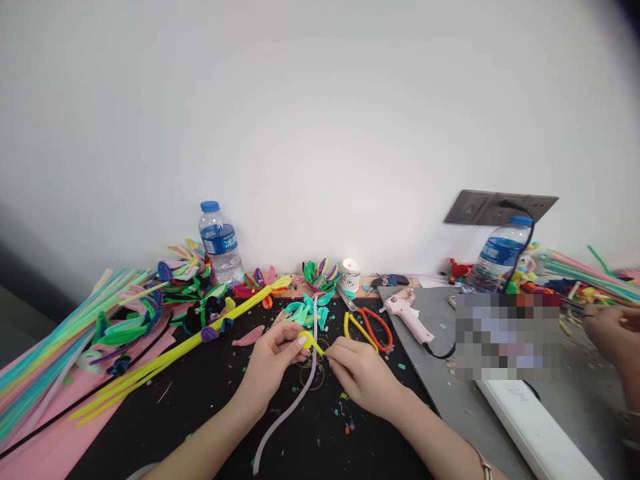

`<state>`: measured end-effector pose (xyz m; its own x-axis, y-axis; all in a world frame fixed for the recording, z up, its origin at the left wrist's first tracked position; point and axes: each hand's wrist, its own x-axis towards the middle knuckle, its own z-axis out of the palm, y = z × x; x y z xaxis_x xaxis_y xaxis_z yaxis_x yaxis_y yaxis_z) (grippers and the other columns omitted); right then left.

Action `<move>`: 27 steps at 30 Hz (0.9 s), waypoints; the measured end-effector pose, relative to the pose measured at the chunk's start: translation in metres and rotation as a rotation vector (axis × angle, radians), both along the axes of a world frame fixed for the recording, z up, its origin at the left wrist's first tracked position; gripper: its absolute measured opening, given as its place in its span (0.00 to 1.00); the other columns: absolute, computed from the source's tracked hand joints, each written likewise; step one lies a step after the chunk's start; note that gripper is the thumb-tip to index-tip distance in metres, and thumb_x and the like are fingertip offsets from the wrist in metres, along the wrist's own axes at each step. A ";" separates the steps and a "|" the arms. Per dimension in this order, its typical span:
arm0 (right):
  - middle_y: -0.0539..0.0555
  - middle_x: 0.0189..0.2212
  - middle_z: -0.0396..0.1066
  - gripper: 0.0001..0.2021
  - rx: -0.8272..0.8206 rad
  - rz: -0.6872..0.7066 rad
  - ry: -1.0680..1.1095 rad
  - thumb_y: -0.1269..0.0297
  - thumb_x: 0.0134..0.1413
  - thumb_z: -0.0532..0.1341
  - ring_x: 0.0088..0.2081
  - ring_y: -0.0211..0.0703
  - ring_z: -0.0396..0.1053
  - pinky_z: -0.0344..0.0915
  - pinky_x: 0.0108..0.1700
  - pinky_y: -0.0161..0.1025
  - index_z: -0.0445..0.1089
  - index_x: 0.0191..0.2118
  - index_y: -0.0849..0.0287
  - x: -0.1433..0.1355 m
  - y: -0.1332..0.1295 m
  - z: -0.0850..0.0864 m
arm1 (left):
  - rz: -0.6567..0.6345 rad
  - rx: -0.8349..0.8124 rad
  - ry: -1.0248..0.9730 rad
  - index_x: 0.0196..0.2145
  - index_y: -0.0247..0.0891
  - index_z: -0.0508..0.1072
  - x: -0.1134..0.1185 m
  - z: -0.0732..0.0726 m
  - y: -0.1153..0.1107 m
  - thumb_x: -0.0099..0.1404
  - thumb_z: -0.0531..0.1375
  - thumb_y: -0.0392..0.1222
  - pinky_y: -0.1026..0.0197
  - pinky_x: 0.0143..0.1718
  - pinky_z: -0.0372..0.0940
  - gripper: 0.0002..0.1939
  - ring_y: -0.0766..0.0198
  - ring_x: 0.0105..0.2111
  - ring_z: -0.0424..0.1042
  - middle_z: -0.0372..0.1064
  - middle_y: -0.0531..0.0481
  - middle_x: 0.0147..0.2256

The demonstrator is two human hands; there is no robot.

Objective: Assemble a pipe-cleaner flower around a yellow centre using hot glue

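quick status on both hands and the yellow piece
left hand and right hand on yellow piece; pale stem passing beside it; scissors lying just beyond

Both forearms are being extended from the near edge, angled inward over the desk. The left hand (280, 353) is being held with thumb and index finger pinched; the right hand (356, 370) is being held just beside it, knuckles up, its fingers curled and pointed left.

Blue-capped bottle (220, 241), second bottle (497, 257) below grey wall socket (479, 208), long white bar (537, 430)
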<state>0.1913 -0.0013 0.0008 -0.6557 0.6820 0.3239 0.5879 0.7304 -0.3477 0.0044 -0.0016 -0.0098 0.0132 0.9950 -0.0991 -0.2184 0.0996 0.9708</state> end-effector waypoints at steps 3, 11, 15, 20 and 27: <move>0.51 0.27 0.62 0.10 0.014 0.008 -0.019 0.72 0.60 0.47 0.29 0.38 0.61 0.57 0.31 0.33 0.64 0.33 0.60 -0.001 -0.001 -0.001 | -0.010 0.003 -0.011 0.34 0.37 0.71 0.000 -0.001 0.000 0.52 0.65 0.42 0.63 0.32 0.69 0.11 0.67 0.26 0.71 0.70 0.53 0.29; 0.51 0.27 0.62 0.10 0.016 0.034 -0.020 0.73 0.60 0.48 0.28 0.38 0.61 0.57 0.30 0.32 0.63 0.32 0.60 -0.005 -0.002 -0.002 | -0.006 -0.002 -0.012 0.33 0.36 0.71 0.001 0.000 0.000 0.52 0.65 0.42 0.62 0.32 0.69 0.12 0.66 0.26 0.71 0.69 0.53 0.29; 0.52 0.26 0.62 0.10 0.028 0.039 -0.040 0.73 0.60 0.47 0.28 0.38 0.61 0.57 0.29 0.32 0.63 0.31 0.60 -0.006 -0.003 -0.001 | 0.000 -0.008 -0.012 0.33 0.37 0.72 0.001 -0.001 0.000 0.51 0.66 0.43 0.62 0.32 0.69 0.12 0.66 0.26 0.71 0.69 0.53 0.29; 0.52 0.27 0.63 0.11 0.013 0.032 -0.053 0.72 0.61 0.47 0.29 0.38 0.62 0.57 0.29 0.32 0.63 0.31 0.60 -0.008 -0.004 -0.001 | 0.010 -0.017 -0.007 0.32 0.37 0.72 0.002 0.001 -0.001 0.50 0.66 0.43 0.61 0.32 0.69 0.12 0.66 0.25 0.71 0.70 0.53 0.29; 0.52 0.27 0.63 0.11 0.012 0.042 -0.063 0.72 0.61 0.47 0.28 0.38 0.62 0.57 0.30 0.32 0.63 0.31 0.60 -0.011 -0.005 -0.001 | -0.005 -0.003 -0.013 0.32 0.36 0.72 0.002 0.000 -0.001 0.50 0.66 0.43 0.61 0.31 0.68 0.12 0.65 0.26 0.71 0.70 0.52 0.29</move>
